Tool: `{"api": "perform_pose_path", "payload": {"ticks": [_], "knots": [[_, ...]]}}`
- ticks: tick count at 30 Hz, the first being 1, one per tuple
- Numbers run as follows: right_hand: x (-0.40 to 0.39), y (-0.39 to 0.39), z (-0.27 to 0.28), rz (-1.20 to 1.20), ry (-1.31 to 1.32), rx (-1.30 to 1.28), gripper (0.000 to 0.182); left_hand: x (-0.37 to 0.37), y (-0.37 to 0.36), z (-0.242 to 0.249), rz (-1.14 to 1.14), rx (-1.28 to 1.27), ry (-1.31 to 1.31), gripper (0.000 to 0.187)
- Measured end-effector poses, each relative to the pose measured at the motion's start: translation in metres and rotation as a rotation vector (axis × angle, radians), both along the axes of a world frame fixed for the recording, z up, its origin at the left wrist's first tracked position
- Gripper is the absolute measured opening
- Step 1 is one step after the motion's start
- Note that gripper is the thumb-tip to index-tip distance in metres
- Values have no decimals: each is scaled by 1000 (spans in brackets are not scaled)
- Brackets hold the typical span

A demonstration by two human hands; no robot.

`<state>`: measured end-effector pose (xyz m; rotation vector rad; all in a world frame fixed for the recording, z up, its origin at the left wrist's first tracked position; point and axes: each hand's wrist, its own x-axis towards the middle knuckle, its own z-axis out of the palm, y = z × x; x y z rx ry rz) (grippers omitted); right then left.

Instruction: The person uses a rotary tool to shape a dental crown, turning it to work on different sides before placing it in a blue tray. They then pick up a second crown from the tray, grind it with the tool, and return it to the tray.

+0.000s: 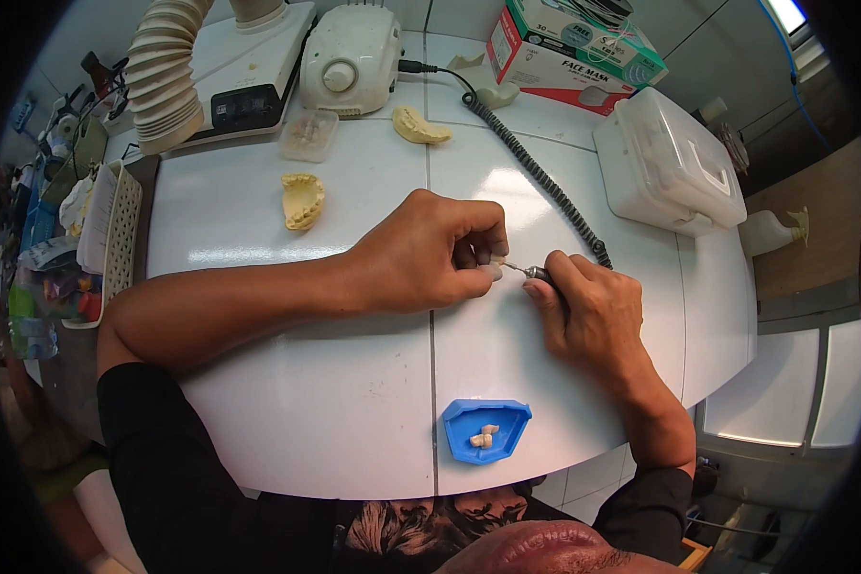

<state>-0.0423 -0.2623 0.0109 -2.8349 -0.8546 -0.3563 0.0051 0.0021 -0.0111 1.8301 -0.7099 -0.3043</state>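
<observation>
My left hand (426, 251) is closed in a pinch over the middle of the table, fingertips whitened with dust. Between thumb and forefinger sits a small pale dental crown (496, 260), mostly hidden by the fingers. From the other side my right hand (595, 308) grips a rotary handpiece (540, 275), whose thin bur points left, its tip right at the crown. Nearer my body stands a blue tray (456, 450) holding a few tooth-coloured pieces (485, 437). Beyond my left forearm lies a yellowish plaster dental cast (302, 201).
A coiled cord (536, 172) runs from the right hand back to a white control box (351, 62). Another plaster cast (419, 126) and a small clear container (309, 135) lie behind. A ribbed hose (165, 77) hangs back left; a white lidded case (665, 163) stands right.
</observation>
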Motion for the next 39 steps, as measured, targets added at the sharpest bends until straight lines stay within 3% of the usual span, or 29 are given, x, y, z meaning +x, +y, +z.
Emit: {"api": "perform_pose_path", "payload": {"ticks": [39], "knots": [[-2, 3, -1, 0, -16, -27, 31, -1, -3, 2, 15, -26, 31, 17]]}}
